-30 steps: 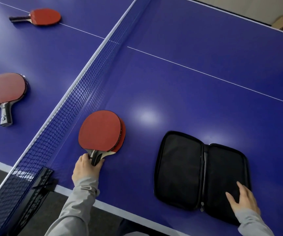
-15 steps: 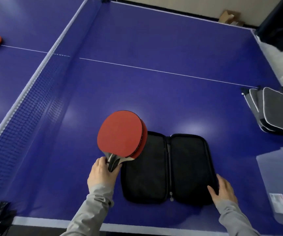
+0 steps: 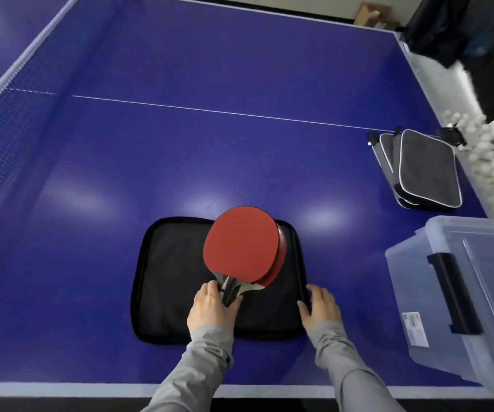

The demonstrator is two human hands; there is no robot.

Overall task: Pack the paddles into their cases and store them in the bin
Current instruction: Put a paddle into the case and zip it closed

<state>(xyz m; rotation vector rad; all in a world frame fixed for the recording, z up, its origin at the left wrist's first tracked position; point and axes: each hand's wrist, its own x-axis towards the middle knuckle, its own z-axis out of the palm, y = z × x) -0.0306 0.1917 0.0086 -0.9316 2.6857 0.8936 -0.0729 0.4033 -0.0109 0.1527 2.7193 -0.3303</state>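
Here, two stacked red-rubbered paddles are held by their handles in the clenched left hand above the open black case. The right hand, fingers relaxed, rests on the case's right edge. The clear bin is cut off at right.

Two bare hands, long grey sleeves, snug cuffs

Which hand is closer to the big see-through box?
The right hand. It rests on the open case's right edge, on the side toward the clear bin. The left hand grips the paddles farther away.
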